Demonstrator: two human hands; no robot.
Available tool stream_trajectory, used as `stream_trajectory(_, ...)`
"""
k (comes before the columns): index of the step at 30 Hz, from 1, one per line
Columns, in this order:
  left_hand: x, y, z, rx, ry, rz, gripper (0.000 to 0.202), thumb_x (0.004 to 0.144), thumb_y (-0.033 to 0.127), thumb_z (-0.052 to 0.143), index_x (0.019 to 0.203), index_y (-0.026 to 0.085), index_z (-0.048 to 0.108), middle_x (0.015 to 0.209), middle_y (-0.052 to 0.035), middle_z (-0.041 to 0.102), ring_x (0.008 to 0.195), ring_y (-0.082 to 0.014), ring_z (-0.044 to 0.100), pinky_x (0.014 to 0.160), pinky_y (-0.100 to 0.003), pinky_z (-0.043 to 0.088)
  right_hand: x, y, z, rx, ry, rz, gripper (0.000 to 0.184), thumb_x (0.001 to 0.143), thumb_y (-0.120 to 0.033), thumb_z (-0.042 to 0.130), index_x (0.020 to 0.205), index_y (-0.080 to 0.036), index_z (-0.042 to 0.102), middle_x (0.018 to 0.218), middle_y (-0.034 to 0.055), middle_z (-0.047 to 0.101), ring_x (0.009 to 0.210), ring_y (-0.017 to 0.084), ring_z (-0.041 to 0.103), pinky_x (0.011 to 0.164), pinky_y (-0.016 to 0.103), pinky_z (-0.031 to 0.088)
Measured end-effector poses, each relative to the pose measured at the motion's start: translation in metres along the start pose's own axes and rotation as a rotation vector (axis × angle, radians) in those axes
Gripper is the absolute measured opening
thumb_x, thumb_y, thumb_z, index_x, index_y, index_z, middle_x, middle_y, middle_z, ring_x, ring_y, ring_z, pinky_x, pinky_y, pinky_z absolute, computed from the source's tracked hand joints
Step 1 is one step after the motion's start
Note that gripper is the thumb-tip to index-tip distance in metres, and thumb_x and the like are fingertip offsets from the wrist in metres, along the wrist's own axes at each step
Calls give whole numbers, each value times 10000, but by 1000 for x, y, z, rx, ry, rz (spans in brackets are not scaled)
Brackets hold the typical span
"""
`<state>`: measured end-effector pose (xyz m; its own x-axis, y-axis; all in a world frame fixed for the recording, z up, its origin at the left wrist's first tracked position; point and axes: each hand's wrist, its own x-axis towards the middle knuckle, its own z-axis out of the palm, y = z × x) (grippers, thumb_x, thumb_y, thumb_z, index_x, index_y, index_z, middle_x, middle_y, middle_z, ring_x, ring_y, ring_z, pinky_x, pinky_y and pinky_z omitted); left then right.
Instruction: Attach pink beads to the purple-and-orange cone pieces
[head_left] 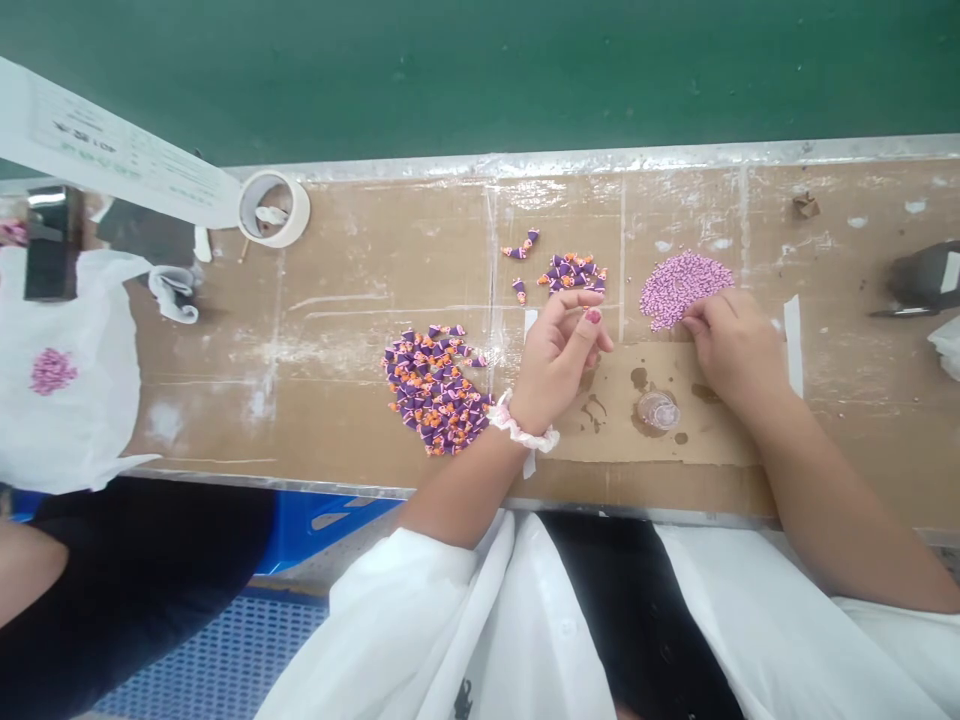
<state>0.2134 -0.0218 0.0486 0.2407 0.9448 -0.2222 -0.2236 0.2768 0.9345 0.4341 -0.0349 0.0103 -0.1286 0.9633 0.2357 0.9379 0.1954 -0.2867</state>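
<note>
My left hand point(559, 350), with a scrunchie point(521, 425) round the wrist, is raised over the cardboard with its fingers curled in and the thumb against them. Whatever it may hold is too small to make out. Just beyond it lies a small group of purple and orange figures point(574, 272). My right hand point(739, 345) pinches at the near right edge of a pile of tiny pink beads point(679, 285); its fingertips hide what is between them. Between my forearms, a small clear cup point(658, 410) stands on a cardboard piece point(720, 440) with wet spots.
A larger heap of purple and orange figures point(439, 390) lies left of my left forearm. Farther left are a tape roll point(296, 215), a white bag point(90, 400) with pink pieces and a dark phone-like object point(52, 245). A black object point(922, 278) sits far right. Another person's leg point(150, 560) is at lower left.
</note>
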Motion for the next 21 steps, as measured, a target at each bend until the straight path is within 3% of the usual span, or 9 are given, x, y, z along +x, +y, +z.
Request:
stream_trajectory(6, -13, 6, 11, 28, -57, 22, 330, 838, 492, 647, 946, 189, 578, 640, 26, 591, 576, -77, 545, 526, -205, 397, -2, 5, -8, 104, 33, 28, 113, 929, -213, 466, 872, -243, 558, 881, 72, 635, 821, 230, 597, 691, 371, 480)
stream_trajectory(11, -19, 9, 13, 31, -88, 13, 321, 862, 485, 620, 965, 184, 583, 658, 27, 588, 582, -69, 545, 538, -199, 396, -6, 7, -17, 134, 36, 3, 70, 908, -241, 549, 891, -244, 616, 901, 60, 680, 845, 236, 632, 717, 380, 505)
stream_trajectory(21, -15, 3, 7, 58, -87, -13, 310, 877, 476, 604, 969, 181, 585, 646, 31, 589, 524, -55, 462, 511, -197, 362, -4, -1, -3, -42, -7, -1, 166, 936, -211, 466, 825, -217, 590, 879, 93, 631, 824, 250, 564, 669, 380, 447)
